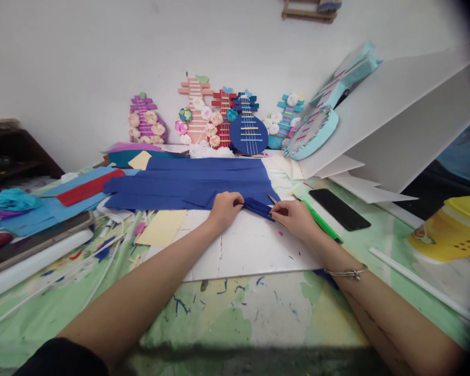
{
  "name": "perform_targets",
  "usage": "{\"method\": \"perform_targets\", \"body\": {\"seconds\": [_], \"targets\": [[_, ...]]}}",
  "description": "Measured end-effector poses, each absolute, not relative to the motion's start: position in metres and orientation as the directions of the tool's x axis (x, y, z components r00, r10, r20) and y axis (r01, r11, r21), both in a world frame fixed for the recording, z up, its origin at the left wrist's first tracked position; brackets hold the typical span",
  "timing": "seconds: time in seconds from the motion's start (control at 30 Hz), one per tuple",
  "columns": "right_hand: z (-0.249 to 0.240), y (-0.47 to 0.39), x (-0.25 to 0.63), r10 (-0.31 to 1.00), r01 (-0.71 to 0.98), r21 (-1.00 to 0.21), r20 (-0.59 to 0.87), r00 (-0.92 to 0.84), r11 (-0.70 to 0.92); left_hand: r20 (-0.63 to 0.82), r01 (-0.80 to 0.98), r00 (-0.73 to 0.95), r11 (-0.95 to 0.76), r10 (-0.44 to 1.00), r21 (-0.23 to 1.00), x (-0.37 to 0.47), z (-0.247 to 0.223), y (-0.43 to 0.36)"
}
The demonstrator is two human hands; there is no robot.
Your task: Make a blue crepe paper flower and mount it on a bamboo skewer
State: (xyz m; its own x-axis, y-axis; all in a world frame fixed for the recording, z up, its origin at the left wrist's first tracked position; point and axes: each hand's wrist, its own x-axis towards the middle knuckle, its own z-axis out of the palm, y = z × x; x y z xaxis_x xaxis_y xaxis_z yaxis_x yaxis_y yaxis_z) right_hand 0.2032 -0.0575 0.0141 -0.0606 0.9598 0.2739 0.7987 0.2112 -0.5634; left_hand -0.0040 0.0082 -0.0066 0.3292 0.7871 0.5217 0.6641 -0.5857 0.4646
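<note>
Dark blue crepe paper (203, 180) lies in wide, creased layers over a white board (238, 250). A narrow folded strip of blue crepe paper (257, 207) is stretched between my two hands at the near edge of the layers. My left hand (224, 209) has its fingers closed on the strip's left end. At the right end, my right hand (292, 216) pinches the strip between thumb and fingers. Beside the right fingers a pointed metal tip (272, 199), apparently of scissors, pokes out; the rest is mostly hidden by that hand.
Right of my hands lie a green cutter (321, 222), a black phone (339, 209) and a white stick (419, 282). A yellow tub (452, 230) stands beyond them. Colourful paper lutes (249, 133) lean on the wall. At left are coloured papers (90, 190) and a cable (105, 282).
</note>
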Motion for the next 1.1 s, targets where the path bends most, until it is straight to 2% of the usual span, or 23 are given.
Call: {"method": "perform_targets", "body": {"seconds": [0.97,1.1], "targets": [[0.0162,-0.0593,0.2020,0.949,0.817,-0.509,0.282,-0.138,0.270,0.512,0.667,0.341,-0.587,0.788,0.459,-0.0049,-0.0071,0.0074],[0.0136,-0.0583,0.2022,0.942,0.834,-0.471,0.295,-0.159,0.288,0.519,0.668,0.345,-0.593,0.782,0.450,-0.0052,-0.0075,0.0071]]}}
